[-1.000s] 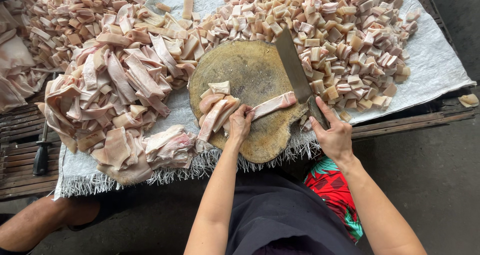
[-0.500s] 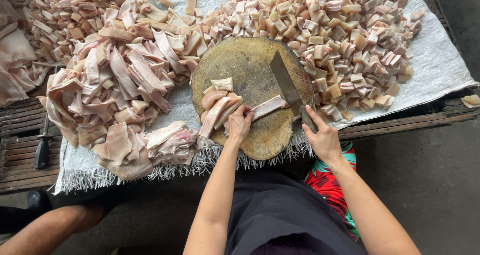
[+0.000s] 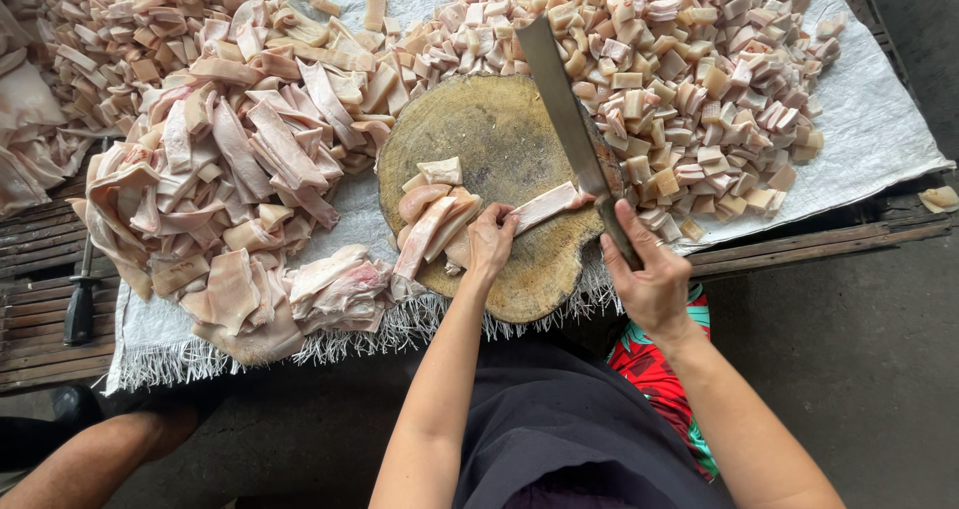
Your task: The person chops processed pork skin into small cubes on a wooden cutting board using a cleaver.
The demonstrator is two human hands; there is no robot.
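Your cleaver (image 3: 565, 104) is over the block (image 3: 489, 139).
Right hand (image 3: 649, 284) grips it; left hand (image 3: 489, 244) pins a meat strip (image 3: 544, 206); cubes (image 3: 689, 79) crowd two o'clock.

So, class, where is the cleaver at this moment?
In the head view, the cleaver is in the right hand, over the right side of the round chopping block, beside the pile of cut cubes.

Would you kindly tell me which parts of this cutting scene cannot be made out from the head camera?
- Cleaver handle: head view, wrapped by the right hand, so the grip itself is hidden.
- Meat strip near end: head view, covered by the left hand.
- Strip pile at left: head view, cut off by the frame edge.
- Dark tool on the slats: head view, too small to identify.
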